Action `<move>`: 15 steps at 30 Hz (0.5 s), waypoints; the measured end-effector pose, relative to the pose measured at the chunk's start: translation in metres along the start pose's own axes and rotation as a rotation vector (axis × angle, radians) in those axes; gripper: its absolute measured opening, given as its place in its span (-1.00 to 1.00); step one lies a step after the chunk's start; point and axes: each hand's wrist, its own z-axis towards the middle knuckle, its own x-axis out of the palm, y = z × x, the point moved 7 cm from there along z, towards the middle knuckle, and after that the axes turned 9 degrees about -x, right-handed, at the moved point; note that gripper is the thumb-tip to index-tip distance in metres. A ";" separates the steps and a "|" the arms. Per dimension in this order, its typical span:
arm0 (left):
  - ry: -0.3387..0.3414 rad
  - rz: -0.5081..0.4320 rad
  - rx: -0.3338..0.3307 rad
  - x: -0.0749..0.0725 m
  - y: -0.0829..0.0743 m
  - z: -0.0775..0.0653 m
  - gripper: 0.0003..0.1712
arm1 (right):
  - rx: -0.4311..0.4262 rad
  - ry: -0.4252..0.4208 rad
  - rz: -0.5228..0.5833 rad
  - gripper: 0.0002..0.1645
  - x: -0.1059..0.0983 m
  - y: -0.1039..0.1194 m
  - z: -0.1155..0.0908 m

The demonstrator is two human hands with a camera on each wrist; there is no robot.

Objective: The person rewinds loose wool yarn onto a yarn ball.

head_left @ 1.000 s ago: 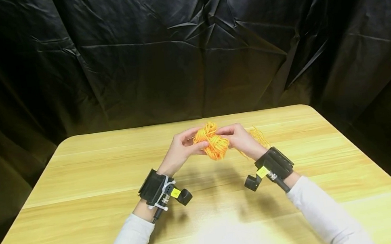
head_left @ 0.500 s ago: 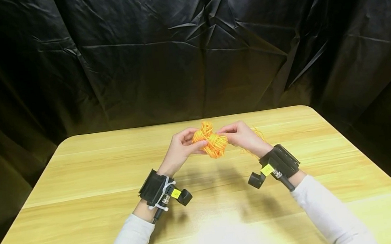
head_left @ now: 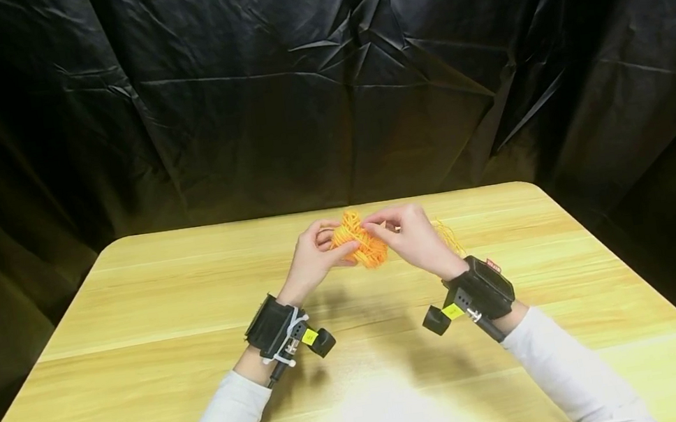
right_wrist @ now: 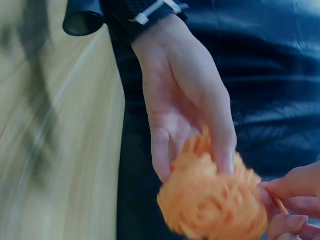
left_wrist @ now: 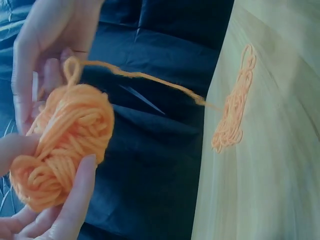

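Observation:
Above the far middle of the table, my left hand (head_left: 312,260) grips a ball of orange yarn (head_left: 369,248), its thumb pressed across the front. In the left wrist view the yarn ball (left_wrist: 75,135) shows crossed windings. My right hand (head_left: 414,240) is at the ball's right side; in the right wrist view its fingers (right_wrist: 292,187) pinch a single strand close to the ball. From there a strand (left_wrist: 145,76) runs to a loose bundle of yarn (left_wrist: 234,107) lying on the table. In the head view the right forearm partly hides that bundle.
The wooden table (head_left: 155,318) has rounded far corners. Behind it hangs a black curtain (head_left: 239,124). Each wrist wears a black strap with a small camera (head_left: 436,320) sticking out inward.
My right hand pulled slightly away to the right, then came back in against the ball. The ball has shifted a little left and turned in the left hand.

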 end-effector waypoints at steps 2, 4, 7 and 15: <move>-0.008 -0.018 0.008 0.001 -0.001 0.000 -0.44 | -0.064 -0.012 -0.017 -0.83 0.003 0.009 0.000; -0.017 -0.031 0.021 0.001 -0.002 0.000 -0.39 | -0.107 -0.019 -0.018 -0.82 0.006 0.016 -0.002; -0.049 -0.047 0.030 0.001 -0.003 0.000 -0.39 | -0.138 -0.037 -0.023 -0.79 0.011 0.022 -0.005; -0.223 -0.031 0.017 -0.002 -0.003 0.001 -0.53 | -0.106 -0.109 0.074 -0.76 0.023 0.021 -0.020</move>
